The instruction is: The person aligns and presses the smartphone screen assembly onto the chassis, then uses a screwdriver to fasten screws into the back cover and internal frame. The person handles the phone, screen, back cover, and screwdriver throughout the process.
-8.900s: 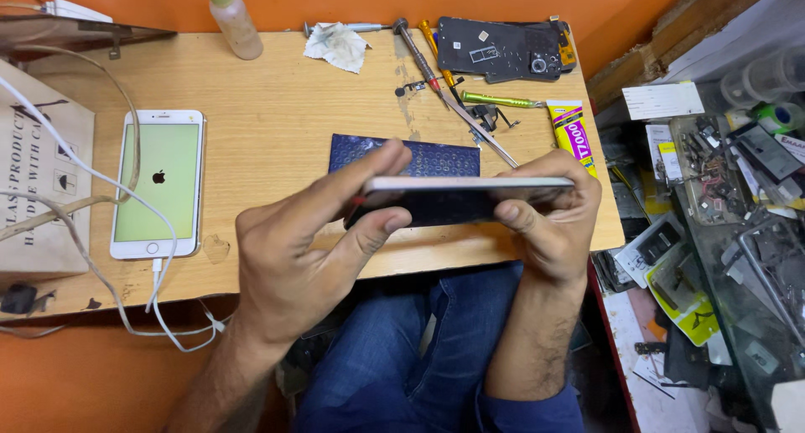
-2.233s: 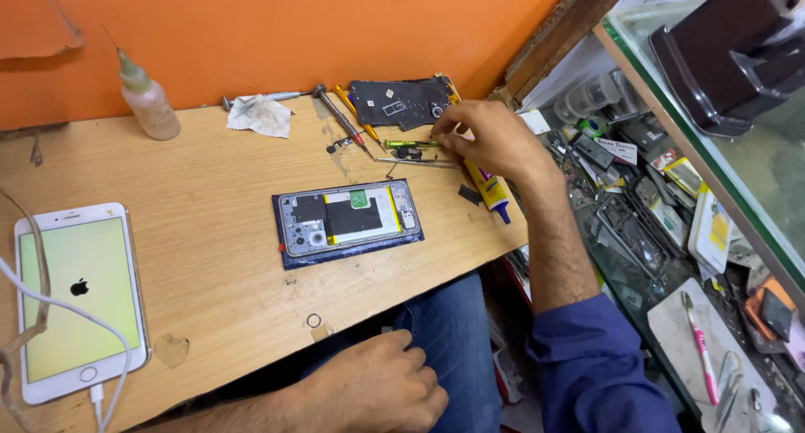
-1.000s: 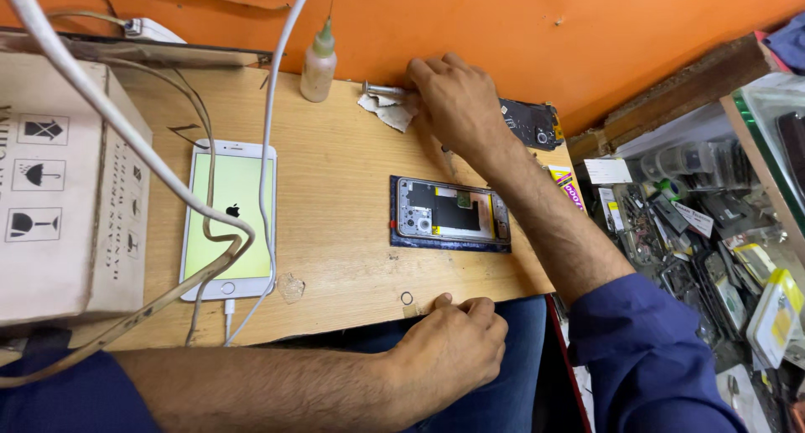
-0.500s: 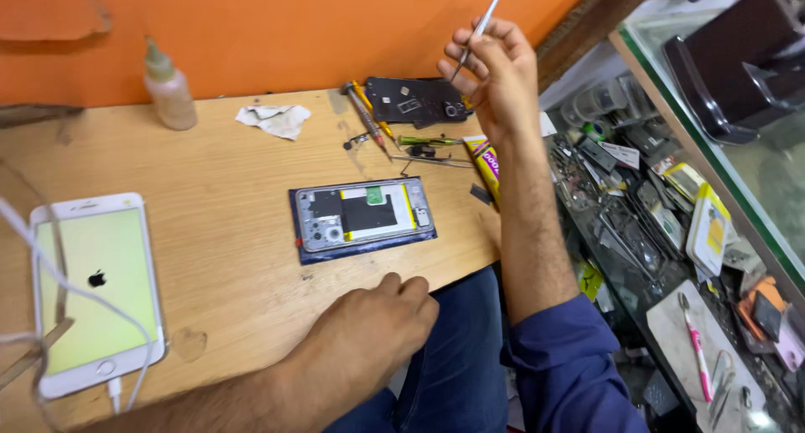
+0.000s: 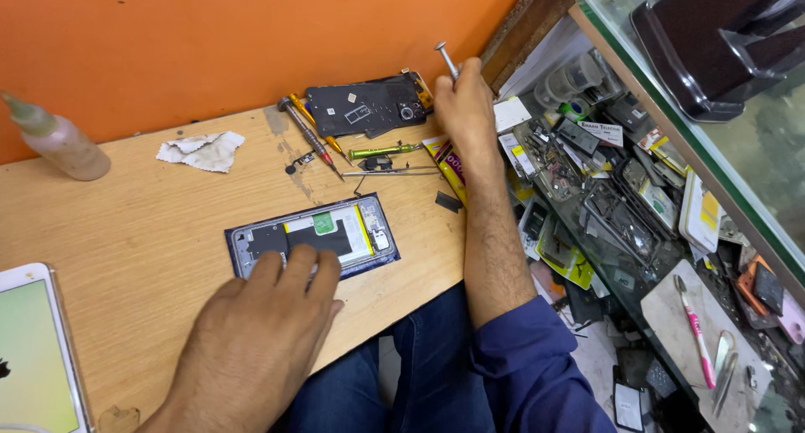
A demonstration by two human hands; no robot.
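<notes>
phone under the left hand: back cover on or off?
Off. The opened phone lies with its insides exposed under the left hand; a separate dark back cover lies beyond.

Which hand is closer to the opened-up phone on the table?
Left. The left hand rests on the opened phone; the right hand is up beyond it, holding a screwdriver.

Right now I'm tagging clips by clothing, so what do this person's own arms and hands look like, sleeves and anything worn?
Both hands are bare: no gloves, rings or watch show on the left hand or the right hand. The right arm wears a blue sleeve pushed up near the elbow, leaving the forearm uncovered. The left forearm shows no sleeve in view.
</notes>
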